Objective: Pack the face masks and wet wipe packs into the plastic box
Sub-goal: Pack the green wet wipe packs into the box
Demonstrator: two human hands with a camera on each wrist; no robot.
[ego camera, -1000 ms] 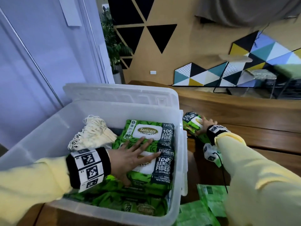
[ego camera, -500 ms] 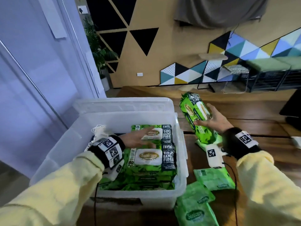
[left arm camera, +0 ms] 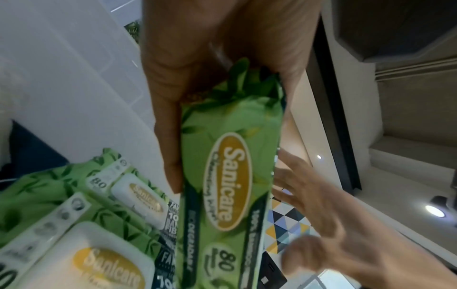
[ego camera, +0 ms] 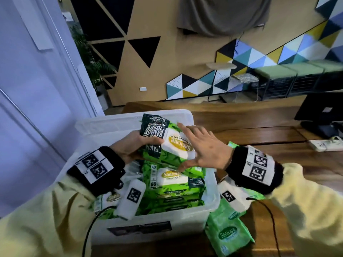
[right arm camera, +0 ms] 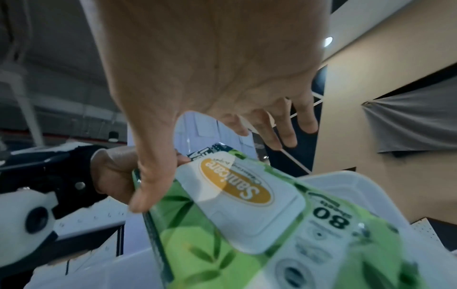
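A green Sanicare wet wipe pack (ego camera: 172, 143) hangs tilted over the clear plastic box (ego camera: 211, 199). My left hand (ego camera: 137, 145) grips its dark end, thumb on top and fingers underneath. My right hand (ego camera: 206, 151) is spread with straight fingers, and only the thumb touches the pack's near edge. The left wrist view shows the held pack (left arm camera: 230, 176) and several stacked packs (left arm camera: 99, 234) below it. In the right wrist view the thumb (right arm camera: 148, 176) lies on the held pack (right arm camera: 247, 215). More packs (ego camera: 172, 180) fill the box. No face masks show now.
Paler green wipe packs (ego camera: 228, 236) lie on the wooden table (ego camera: 259, 130) right of the box. The box lid (ego camera: 130, 119) stands behind the box. A white power strip (ego camera: 326, 144) and a black screen (ego camera: 323, 112) sit at the far right.
My right hand carried the pack from the table's right side to above the box, then spread its fingers. My left hand rose off the packed wipes and took hold of the pack.
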